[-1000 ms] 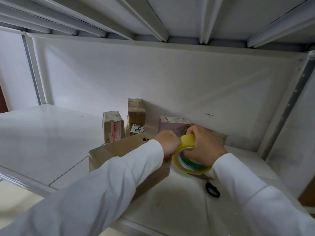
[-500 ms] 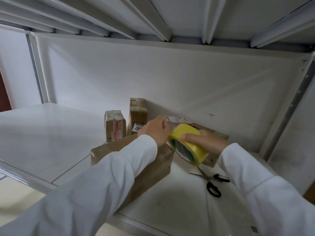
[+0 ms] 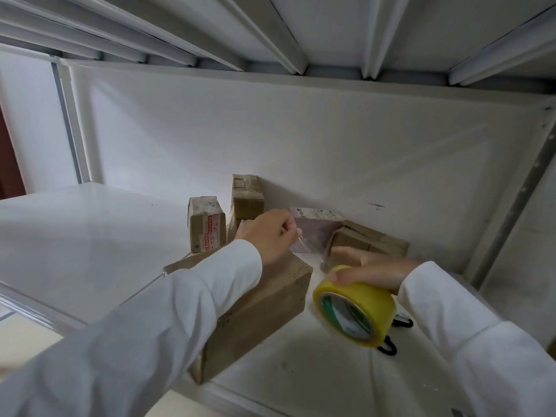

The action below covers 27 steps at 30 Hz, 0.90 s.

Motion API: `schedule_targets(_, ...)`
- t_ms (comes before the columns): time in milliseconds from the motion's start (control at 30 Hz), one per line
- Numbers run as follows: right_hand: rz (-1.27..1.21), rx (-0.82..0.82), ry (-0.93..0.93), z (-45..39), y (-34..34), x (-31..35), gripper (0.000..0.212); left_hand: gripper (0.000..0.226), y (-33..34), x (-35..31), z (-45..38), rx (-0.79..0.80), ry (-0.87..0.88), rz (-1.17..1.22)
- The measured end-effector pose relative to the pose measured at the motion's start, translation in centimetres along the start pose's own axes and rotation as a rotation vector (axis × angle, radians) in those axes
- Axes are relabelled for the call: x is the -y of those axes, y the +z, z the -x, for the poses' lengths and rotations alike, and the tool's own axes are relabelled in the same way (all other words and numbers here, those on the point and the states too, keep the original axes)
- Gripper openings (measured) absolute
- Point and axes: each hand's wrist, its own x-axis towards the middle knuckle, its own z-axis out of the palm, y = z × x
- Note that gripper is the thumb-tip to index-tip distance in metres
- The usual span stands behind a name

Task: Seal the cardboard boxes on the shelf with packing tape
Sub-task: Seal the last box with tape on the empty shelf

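Observation:
A large brown cardboard box lies on the white shelf, partly under my left sleeve. My right hand grips a yellow roll of clear packing tape to the right of that box. My left hand is above the box's far end and pinches the free end of the clear tape strip, which stretches between the two hands.
Two small taped cardboard boxes stand at the back wall. A pinkish box with a label and a flat brown box lie behind my hands. Black-handled scissors lie under the tape roll. The shelf's front edge is near.
My hands have moved apart: the right hand took the roll down and to the right, the left hand stayed up at the box's far end, and a strip of tape now spans between them.

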Motion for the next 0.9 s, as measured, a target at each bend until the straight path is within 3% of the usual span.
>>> schedule_targets(67, -0.110, 0.049, -0.075, -0.1, 0.2, -0.3, 0.075, 0.017, 0.1, -0.7, 0.1, -0.020, 0.057, -0.053)
schedule_targets(167, -0.275, -0.023, -0.175, -0.4, 0.5, -0.6, 0.021, 0.017, 0.1, -1.2, 0.1, -0.098, 0.064, -0.082)
schedule_targets(233, -0.355, -0.121, -0.190, -0.8, 0.3, -1.0, 0.016, 0.053, 0.3, -0.9, 0.1, -0.036, -0.064, -0.069)
schedule_targets(300, -0.326, -0.188, -0.153, -1.0, -0.1, -1.6, 0.018, 0.099, 1.1, -0.1, 0.6, 0.135, -0.265, -0.053)
schedule_targets(333, -0.295, -0.207, -0.121, -1.1, -0.3, -2.0, 0.017, 0.109, 1.6, 0.5, 1.0, 0.240, -0.313, -0.161)
schedule_targets(400, -0.253, -0.244, -0.064, -1.4, -0.7, -3.0, 0.015, 0.104, 2.4, 1.7, 1.4, 0.490, -0.218, -0.516)
schedule_targets(500, -0.222, -0.265, 0.001, -1.6, -0.8, -4.1, 0.012, 0.097, 1.3, 2.6, -0.1, 0.737, -0.069, -0.733)
schedule_targets(567, -0.192, -0.271, 0.042, -1.5, -0.9, -4.6, 0.013, 0.093, 0.1, 3.6, -1.1, 0.805, -0.084, -0.747)
schedule_targets(633, -0.161, -0.277, 0.066, -1.5, -0.9, -4.9, 0.018, 0.065, -1.8, 4.5, -1.1, 0.872, -0.181, -0.547)
schedule_targets(700, -0.143, -0.276, 0.075, -1.6, -0.9, -5.0, 0.018, 0.033, -3.3, 5.2, -0.9, 0.811, -0.361, -0.214)
schedule_targets(733, -0.136, -0.271, 0.075, -1.6, -0.8, -4.9, 0.017, 0.026, -3.6, 5.4, -0.7, 0.711, -0.392, -0.186)
schedule_targets(767, -0.134, -0.262, 0.069, -1.7, -0.7, -4.7, 0.015, 0.040, -3.5, 5.7, -0.6, 0.597, -0.421, -0.228)
schedule_targets(833, -0.145, -0.238, 0.044, -1.6, -0.5, -4.0, 0.011, 0.090, -1.8, 6.2, 0.2, 0.335, -0.605, -0.439)
schedule_targets(900, -0.141, -0.223, 0.016, -1.6, -0.5, -3.6, 0.013, 0.108, 0.0, 6.6, 0.9, 0.313, -0.707, -0.481)
